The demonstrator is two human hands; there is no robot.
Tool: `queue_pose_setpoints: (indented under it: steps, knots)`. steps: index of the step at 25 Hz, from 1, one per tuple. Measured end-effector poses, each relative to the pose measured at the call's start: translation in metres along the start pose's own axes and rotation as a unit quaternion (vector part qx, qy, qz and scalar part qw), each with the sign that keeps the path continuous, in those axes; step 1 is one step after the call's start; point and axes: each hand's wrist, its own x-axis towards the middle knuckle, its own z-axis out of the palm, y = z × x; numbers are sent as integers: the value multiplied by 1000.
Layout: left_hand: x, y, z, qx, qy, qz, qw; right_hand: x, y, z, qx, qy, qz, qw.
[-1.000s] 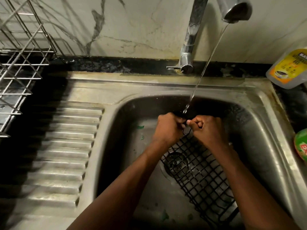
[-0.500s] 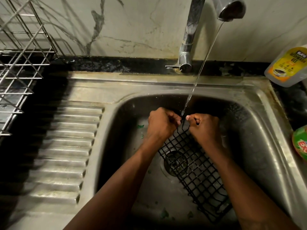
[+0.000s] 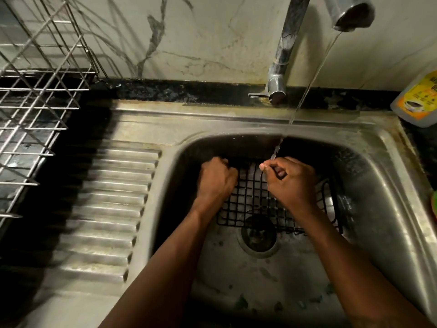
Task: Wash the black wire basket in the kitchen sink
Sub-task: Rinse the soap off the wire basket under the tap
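The basket [image 3: 253, 200] sits in the sink [image 3: 378, 185] over the drain [image 3: 259, 235], left hand [image 3: 216, 181] curled on its far rim, right hand [image 3: 288, 183] pinching a wire under the stream [image 3: 307, 91]; it looks light, stiff and likely slippery when wet, so best gripped by the rim.

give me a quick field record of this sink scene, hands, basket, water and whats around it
left hand: curled round the far left edge of the black wire basket
right hand: pinches a basket wire under the water stream
basket: in the sink basin, near edge over the drain
tap: running
left of sink: metal dish rack
right of sink: yellow-labelled bottle
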Motion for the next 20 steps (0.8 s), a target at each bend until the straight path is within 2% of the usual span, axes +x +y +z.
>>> queue_pose_setpoints:
  steps: [2, 4, 5, 7, 8, 9, 10, 11, 12, 13, 14, 15, 17, 18, 19, 20]
  knots:
    - [-8, 1, 7, 5, 49, 5, 999, -3, 3, 10, 24, -107, 92, 990]
    - [-13, 4, 11, 5, 102, -1, 995, -4, 10, 22, 60, -237, 229, 942]
    - [-14, 6, 11, 2, 125, -7, 992, -3, 14, 27, 87, -243, 276, 926]
    - [-11, 6, 11, -28, 164, -19, 986, -1, 17, 30, 190, -199, 346, 897]
    - [-10, 4, 12, -46, 177, -18, 983, 1, 16, 27, 272, -198, 384, 860]
    - [-12, 4, 14, -62, 184, -10, 981, 0, 14, 20, 342, -239, 426, 803]
    - [-13, 3, 15, -75, 188, -2, 979, -2, 10, 13, 361, -314, 458, 749]
    - [-15, 5, 15, -85, 190, 5, 978, -6, 8, 7, 331, -401, 463, 717]
    - [-15, 5, 15, -89, 192, 9, 977, -9, 8, 5, 285, -475, 447, 702]
    - [-15, 5, 13, -90, 196, 14, 976, -11, 11, 5, 246, -509, 425, 707]
    - [-15, 4, 12, -90, 197, 19, 976, -10, 12, 8, 231, -494, 414, 729]
    - [-17, 5, 10, -88, 197, 25, 976, -7, 13, 10, 239, -441, 407, 763]
    - [-18, 8, 7, -72, 205, 38, 975, 2, 16, 13, 310, -259, 402, 822]
    - [-18, 8, 5, -72, 213, 42, 974, 4, 17, 15, 348, -183, 400, 828]
    - [-17, 8, 2, -75, 219, 41, 972, 4, 17, 19, 370, -144, 399, 826]
    - [-15, 7, -2, -81, 222, 36, 971, 2, 15, 22, 381, -146, 407, 817]
